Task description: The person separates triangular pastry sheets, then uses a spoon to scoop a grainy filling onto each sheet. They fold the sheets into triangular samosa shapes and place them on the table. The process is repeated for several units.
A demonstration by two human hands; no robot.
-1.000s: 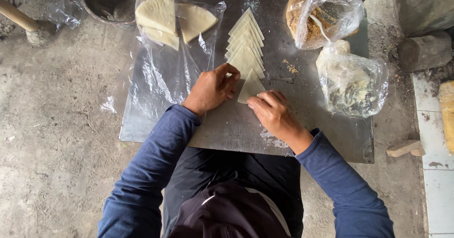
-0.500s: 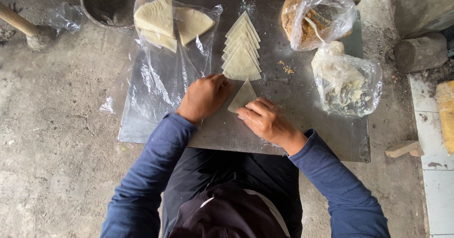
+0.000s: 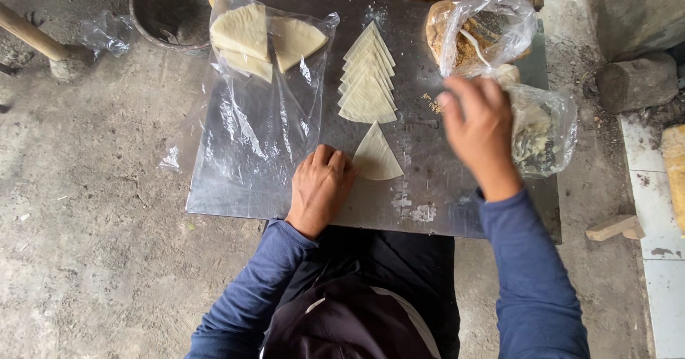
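Note:
A single pale triangular dough sheet (image 3: 377, 157) lies flat on the grey metal board (image 3: 235, 198). My left hand (image 3: 319, 186) rests on the board with its fingertips at the sheet's left edge. My right hand (image 3: 479, 123) is lifted and blurred, fingers curled, holding nothing, next to a clear bag of greenish filling (image 3: 544, 127). Behind the single sheet, a row of overlapping triangular sheets (image 3: 367, 81) runs away from me.
A clear plastic sheet (image 3: 257, 116) with larger stacked dough pieces (image 3: 260, 38) covers the board's left part. A bag of brown crumbly filling with a spoon (image 3: 478, 27) sits at the back right. A dark bowl (image 3: 170, 13), a wooden handle (image 3: 32, 34) and stone blocks (image 3: 635, 81) lie around.
My right hand left the single sheet and swung up and right toward the bags. My left hand stayed at the sheet's left edge.

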